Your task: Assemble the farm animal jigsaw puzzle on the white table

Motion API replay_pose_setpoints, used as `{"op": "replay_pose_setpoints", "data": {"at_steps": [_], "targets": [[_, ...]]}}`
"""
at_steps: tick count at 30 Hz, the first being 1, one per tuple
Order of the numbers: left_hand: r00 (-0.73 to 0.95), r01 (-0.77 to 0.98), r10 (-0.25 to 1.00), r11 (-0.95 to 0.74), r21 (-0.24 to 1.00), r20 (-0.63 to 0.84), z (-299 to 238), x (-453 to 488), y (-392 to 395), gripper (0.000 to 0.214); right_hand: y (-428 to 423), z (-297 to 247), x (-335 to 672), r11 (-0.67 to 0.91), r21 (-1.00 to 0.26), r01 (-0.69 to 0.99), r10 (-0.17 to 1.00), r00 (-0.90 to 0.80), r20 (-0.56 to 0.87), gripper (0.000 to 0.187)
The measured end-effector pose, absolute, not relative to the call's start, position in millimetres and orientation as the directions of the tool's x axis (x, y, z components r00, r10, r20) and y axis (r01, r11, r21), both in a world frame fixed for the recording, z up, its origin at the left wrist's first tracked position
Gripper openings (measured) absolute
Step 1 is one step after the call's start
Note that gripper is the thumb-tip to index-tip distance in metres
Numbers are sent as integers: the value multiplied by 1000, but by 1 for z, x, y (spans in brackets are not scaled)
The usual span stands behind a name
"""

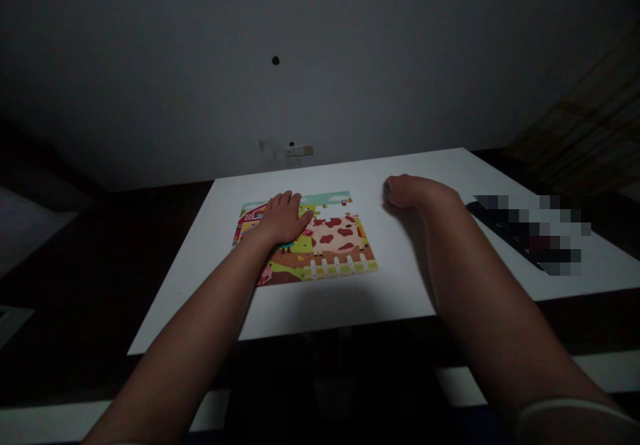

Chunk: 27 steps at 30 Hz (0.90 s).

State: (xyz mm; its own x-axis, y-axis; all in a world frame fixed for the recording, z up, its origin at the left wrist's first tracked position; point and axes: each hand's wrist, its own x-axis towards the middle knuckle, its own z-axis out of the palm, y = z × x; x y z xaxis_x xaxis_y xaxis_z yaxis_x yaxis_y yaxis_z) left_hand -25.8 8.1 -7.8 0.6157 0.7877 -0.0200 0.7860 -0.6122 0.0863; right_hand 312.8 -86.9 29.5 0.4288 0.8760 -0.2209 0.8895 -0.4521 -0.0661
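A colourful farm-picture jigsaw puzzle (345,235) lies flat on the white table, showing a brown-spotted cow, a red barn and a white fence. Across its upper left part rests my left hand (283,218), palm down with fingers stretched out, covering some of the picture. White patches with notched edges show just above the cow's back. To the right of the puzzle, apart from it, my right hand (405,190) is bent at the wrist and curled closed, low over the table. Its fingers are mostly hidden behind the hand, so anything inside cannot be made out.
The white table (400,292) reaches toward a grey wall with a socket plate (299,151). A dark flat object (505,235), partly pixelated, lies at the table's right side. A patterned curtain (580,112) hangs at the far right.
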Motion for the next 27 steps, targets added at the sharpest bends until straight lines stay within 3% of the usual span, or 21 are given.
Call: {"op": "replay_pose_setpoints", "data": {"at_steps": [8,12,15,22,27], "targets": [[624,781,781,-621,71,-28,-3,-26,6,81,-90,40,307,-326,-113,939,936,304,-174,76],[627,779,778,-624,62,-39,-2,-26,6,83,-105,53,318,-413,-74,908,874,373,-313,71],[626,780,779,-624,58,-43,-2,-25,6,83,-115,60,328,-425,-122,897,840,341,-421,59],[626,779,779,-623,71,-34,-2,-25,7,81,-107,53,324,-382,-191,904,899,315,-305,78],[627,778,779,-624,67,-27,-2,-26,7,81,-98,45,320,-294,-255,921,936,223,-273,76]]}}
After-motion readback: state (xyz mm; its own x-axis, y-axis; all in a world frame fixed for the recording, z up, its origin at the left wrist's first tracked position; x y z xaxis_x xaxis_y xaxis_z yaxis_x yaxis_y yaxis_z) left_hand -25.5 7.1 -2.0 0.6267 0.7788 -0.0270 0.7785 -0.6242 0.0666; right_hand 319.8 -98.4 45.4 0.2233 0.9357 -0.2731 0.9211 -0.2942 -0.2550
